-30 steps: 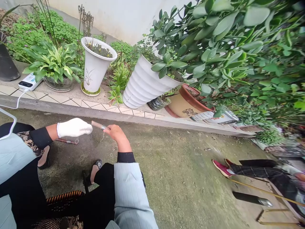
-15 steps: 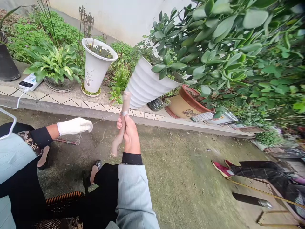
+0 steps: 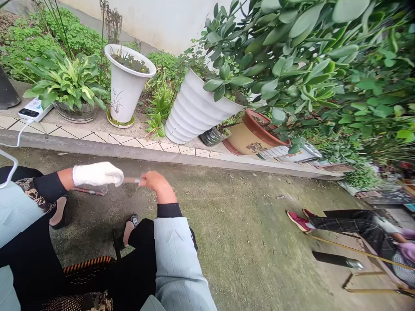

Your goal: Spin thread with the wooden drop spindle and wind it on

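A: Head view: where is the silver-banded stick (image 3: 130, 180) lying?
B: Blurred, it is spanning the space between the hands; the bare right hand (image 3: 158, 184) is gripping its right-hand portion.
A: Left side?
B: The white-gloved left hand (image 3: 97, 174) is curling at the stick's left end; grasp or contact, I cannot tell. A reddish rod (image 3: 91, 192) is showing just below that hand.

On the ledge (image 3: 141, 124) before me, 1 glass bowl (image 3: 76, 114) and 1 white device (image 3: 35, 109) sit left of the saucer (image 3: 120, 125), 1 ribbed pot (image 3: 196, 108) right.
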A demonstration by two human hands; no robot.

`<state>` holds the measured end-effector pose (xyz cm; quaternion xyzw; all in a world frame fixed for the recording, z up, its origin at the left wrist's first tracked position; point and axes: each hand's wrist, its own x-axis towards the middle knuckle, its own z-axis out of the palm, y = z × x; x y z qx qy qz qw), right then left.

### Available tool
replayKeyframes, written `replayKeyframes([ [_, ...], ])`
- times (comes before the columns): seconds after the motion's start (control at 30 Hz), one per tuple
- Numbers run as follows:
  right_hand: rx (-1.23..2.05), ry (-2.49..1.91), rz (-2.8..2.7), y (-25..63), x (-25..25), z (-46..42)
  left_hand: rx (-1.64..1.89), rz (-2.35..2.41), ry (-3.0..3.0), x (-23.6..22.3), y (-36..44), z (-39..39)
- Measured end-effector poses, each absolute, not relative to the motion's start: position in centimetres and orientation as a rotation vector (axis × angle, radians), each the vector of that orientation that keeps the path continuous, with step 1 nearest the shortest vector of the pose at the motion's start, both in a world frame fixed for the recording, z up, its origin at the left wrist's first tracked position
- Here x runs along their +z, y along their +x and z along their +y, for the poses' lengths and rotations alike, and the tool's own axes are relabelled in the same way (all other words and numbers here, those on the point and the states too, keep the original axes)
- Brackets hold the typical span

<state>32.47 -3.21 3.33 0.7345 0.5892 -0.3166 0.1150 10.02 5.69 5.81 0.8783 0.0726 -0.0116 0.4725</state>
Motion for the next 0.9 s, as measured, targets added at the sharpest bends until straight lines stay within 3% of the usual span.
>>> replayKeyframes([
  [0.23, -2.032, 1.354, 1.920, 30.8, 5.0, -4.3, 0.127, 0.480, 2.469, 3.9, 9.7, 8.8],
  [0.3, -2.268, 1.516, 2.053, 31.7, 6.2, -4.8, 0.097, 0.503, 2.438, 3.4, 9.8, 8.8],
  [0.4, -2.423, 2.279, 2.145, 33.4, 7.1, -5.1, 0.057, 0.462, 2.329, 3.4, 10.1, 8.0],
  [0.5, -2.267, 2.962, 1.975, 34.7, 6.4, -4.7, -0.004, 0.326, 2.267, 4.1, 10.2, 6.8],
  [0.6, -1.713, 3.147, 1.829, 35.0, 5.1, -4.1, -0.060, 0.203, 2.208, 5.0, 10.3, 5.6],
  [0.7, -1.029, 2.974, 1.818, 34.4, 4.3, -3.7, -0.099, 0.138, 2.143, 5.6, 10.4, 5.1],
  [0.77, -0.807, 2.744, 1.846, 33.8, 4.1, -3.6, -0.103, 0.145, 2.140, 5.7, 10.3, 5.2],
  [0.83, -0.846, 2.472, 1.867, 33.1, 4.0, -3.5, -0.067, 0.191, 2.181, 5.7, 10.3, 5.7],
  [0.9, -1.099, 2.183, 1.860, 32.6, 3.9, -3.6, -0.008, 0.251, 2.244, 5.4, 10.1, 6.5],
])
